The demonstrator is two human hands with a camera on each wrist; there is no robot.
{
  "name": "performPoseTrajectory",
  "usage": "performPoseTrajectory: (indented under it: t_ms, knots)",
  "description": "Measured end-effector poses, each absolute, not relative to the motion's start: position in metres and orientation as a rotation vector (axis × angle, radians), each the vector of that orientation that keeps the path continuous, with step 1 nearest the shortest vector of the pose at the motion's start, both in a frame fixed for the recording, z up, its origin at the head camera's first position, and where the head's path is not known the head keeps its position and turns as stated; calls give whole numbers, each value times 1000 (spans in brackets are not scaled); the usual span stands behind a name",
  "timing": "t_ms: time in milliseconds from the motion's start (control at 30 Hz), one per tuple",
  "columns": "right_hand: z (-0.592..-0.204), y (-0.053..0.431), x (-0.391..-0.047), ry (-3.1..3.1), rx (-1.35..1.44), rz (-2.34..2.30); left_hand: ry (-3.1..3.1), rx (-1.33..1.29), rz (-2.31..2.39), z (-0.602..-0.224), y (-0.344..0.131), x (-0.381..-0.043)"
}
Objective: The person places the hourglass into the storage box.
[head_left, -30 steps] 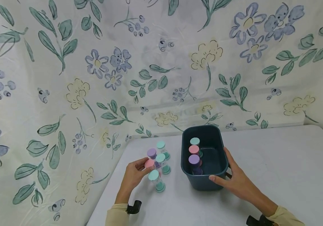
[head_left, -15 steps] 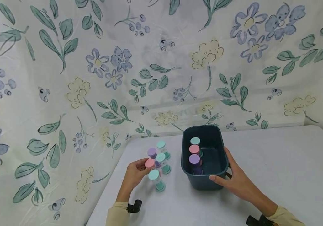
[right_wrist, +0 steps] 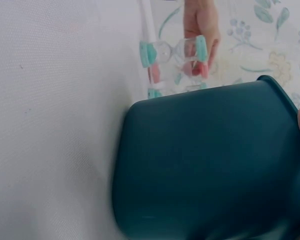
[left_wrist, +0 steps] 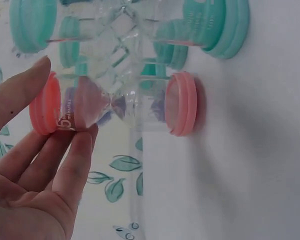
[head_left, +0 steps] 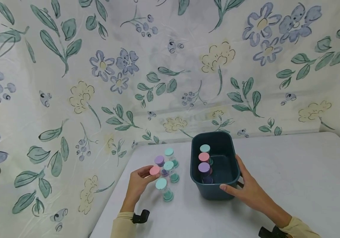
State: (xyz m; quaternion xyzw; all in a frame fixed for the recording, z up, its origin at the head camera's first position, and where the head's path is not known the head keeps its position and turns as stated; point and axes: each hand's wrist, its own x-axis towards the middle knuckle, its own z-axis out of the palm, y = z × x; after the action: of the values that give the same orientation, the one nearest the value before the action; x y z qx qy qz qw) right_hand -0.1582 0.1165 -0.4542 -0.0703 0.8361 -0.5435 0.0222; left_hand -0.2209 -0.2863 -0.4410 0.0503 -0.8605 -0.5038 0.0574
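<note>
My left hand (head_left: pixel 138 185) pinches a pink-capped sand timer (left_wrist: pixel 185 104) by its top end, thumb on one side and fingertips on the other. Whether its base touches the table I cannot tell. Close around it stand sand timers with teal caps (head_left: pixel 161 183) and one with a purple cap (head_left: pixel 159 161). With thumb and fingers, my right hand (head_left: pixel 251 190) grips the right side of a dark teal bin (head_left: pixel 217 192). Inside the bin, along its left wall, stand a teal timer (head_left: pixel 205 148), a pink timer (head_left: pixel 204 157) and a purple timer (head_left: pixel 204 168).
A white-covered table (head_left: pixel 300 172) carries everything and stretches to the right of the bin. Behind it and to the left hangs a floral cloth (head_left: pixel 158 66). The bin stands just right of the timer group.
The pink timer has shifted slightly left with my left hand, away from the teal timers beside it. My right hand and the bin have stayed in place.
</note>
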Motion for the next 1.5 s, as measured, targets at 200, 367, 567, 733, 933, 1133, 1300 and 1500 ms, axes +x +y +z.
performPoseTrajectory:
  t_ms: [200,367,567,733,933,1133,1300,1500]
  knots:
    - [-455,117,-159,2585,-231,-1692,-2532,180,-1526,-430,-292,-221]
    - [-455,117,-160,2589,-225,-1680,-2486,155,-1556,-415,-294,-221]
    - [-455,117,-159,2582,-226,-1679,-2448,113,-1573,-396,-292,-219]
    - [-454,117,-159,2585,-216,-1666,-2404,26,-1582,-380,-288,-217]
    - [-454,117,-159,2585,-205,-1654,-2348,-79,-1604,-362,-280,-216]
    - [-454,117,-159,2589,-202,-1649,-2336,-142,-1639,-345,-268,-215]
    - [-454,117,-158,2590,-205,-1644,-2312,-227,-1685,-334,-255,-214]
    - [-452,117,-158,2584,-195,-1641,-2283,-308,-1763,-323,-239,-212]
